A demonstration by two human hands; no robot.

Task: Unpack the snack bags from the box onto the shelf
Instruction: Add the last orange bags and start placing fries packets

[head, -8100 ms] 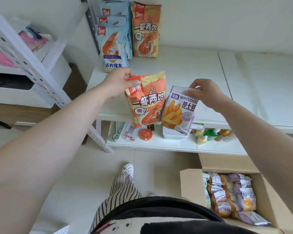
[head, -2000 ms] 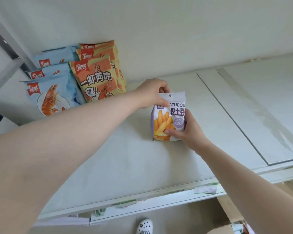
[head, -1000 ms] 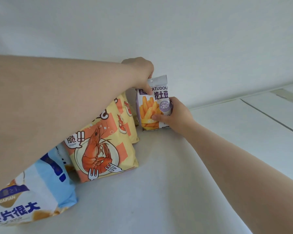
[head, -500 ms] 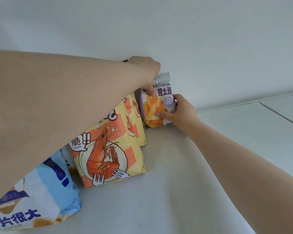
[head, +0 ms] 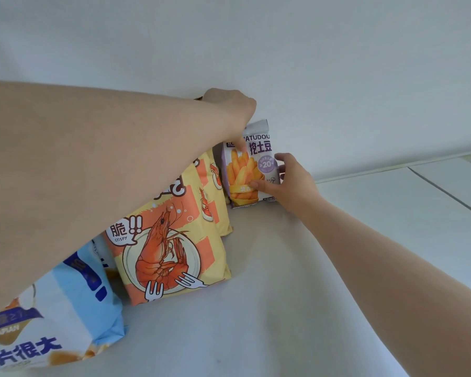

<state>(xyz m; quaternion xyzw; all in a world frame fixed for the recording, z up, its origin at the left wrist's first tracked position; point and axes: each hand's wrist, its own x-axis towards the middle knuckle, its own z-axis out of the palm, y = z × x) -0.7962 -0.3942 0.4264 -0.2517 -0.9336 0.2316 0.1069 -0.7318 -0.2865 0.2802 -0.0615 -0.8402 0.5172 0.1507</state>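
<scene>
Purple-and-white potato-stick bag (head: pixel 252 170), printed "WATUDOU", stands upright at the back of the white shelf (head: pixel 283 308), close to the wall (head: pixel 283 50); whether it touches the wall cannot be told. Its bottom edge sits on the shelf surface.

Left hand (head: pixel 233 110) reaches in over the shrimp bags. Fingers curl down onto the bag's top left corner, one fingertip lying on the front face; the grip behind the bag is hidden.

Right hand (head: pixel 288 182) holds the bag's lower right edge: thumb across the front panel, fingers wrapped round the right side.

Just left of the bag, a row of orange-and-yellow shrimp cracker bags leans front to back. The front shrimp bag (head: pixel 169 251) shows a prawn on a plate with forks; a second shrimp bag (head: pixel 211 197) behind it stands just beside the potato-stick bag, contact unclear. Further left and nearest the camera, a blue shrimp chip bag (head: pixel 65 317), partly covered by the left forearm.

To the right of the potato-stick bag the shelf runs bare along the wall. A seam (head: pixel 446 194) divides the shelf panels at far right. Open shelf surface lies in front of the bags toward the camera. The box is out of view.
</scene>
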